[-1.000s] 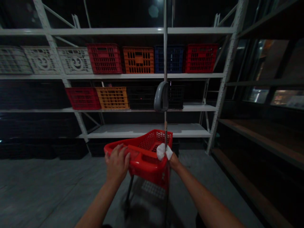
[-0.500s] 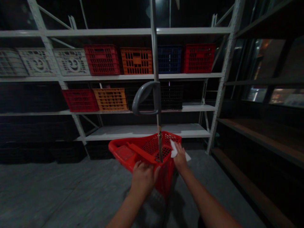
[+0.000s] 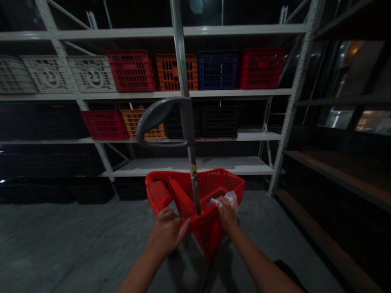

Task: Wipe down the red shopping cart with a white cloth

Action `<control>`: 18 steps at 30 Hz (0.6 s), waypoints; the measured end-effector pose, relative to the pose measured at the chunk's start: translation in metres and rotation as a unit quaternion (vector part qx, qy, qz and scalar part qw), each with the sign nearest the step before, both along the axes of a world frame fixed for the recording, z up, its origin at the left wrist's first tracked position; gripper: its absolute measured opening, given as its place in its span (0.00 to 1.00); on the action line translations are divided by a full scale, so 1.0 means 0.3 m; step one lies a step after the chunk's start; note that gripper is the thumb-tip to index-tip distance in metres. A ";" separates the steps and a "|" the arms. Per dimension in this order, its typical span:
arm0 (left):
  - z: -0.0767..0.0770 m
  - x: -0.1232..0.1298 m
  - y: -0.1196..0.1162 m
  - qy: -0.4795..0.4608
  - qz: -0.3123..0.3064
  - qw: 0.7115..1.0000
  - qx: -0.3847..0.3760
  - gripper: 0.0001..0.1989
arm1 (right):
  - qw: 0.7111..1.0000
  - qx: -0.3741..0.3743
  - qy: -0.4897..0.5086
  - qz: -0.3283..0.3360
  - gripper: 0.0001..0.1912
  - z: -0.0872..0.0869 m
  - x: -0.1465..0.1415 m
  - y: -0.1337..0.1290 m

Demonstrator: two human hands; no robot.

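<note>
A red plastic shopping cart (image 3: pixel 171 177) with perforated basket walls stands before me, tilted in my view. From it rises a metal pole (image 3: pixel 181 53) carrying a grey loop handle (image 3: pixel 187 122). My left hand (image 3: pixel 166 228) is closed around the near left rim of the cart, its thumb lying along the edge. At the near right rim, my right hand (image 3: pixel 226 211) presses a crumpled white cloth (image 3: pixel 232 197) against the plastic. The cloth bunches out past its fingers. The lower part of the cart is partly hidden by shadow and my arms.
White metal shelving (image 3: pixel 244 92) spans the back, holding red, orange, blue, white and black crates, such as a blue crate (image 3: pixel 218 70). Brown shelves (image 3: pixel 324 167) run along the right side. Dark crates stand at lower left. The floor (image 3: pixel 76 244) is grey concrete.
The cart has turned, and its pole and grey handle have shifted left in view. My right hand has come down onto the near rim with the cloth. My left hand stays on the cart.
</note>
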State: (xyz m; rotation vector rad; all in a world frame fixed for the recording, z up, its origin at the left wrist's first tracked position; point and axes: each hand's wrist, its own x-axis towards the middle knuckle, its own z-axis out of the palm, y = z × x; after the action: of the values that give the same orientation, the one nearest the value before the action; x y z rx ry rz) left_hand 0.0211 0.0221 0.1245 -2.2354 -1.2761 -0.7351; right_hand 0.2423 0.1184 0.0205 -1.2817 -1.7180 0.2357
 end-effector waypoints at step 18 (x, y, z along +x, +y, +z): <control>0.002 -0.090 -0.045 -0.029 -0.043 0.998 -0.020 0.17 | 0.959 -0.005 0.070 0.276 0.21 0.338 -0.234 0.072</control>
State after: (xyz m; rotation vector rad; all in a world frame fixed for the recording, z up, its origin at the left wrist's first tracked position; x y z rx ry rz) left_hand -0.0060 0.0087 0.1250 -2.3283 -1.2391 -0.8182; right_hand 0.1722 0.1401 0.1219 -0.7430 -1.9186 0.6428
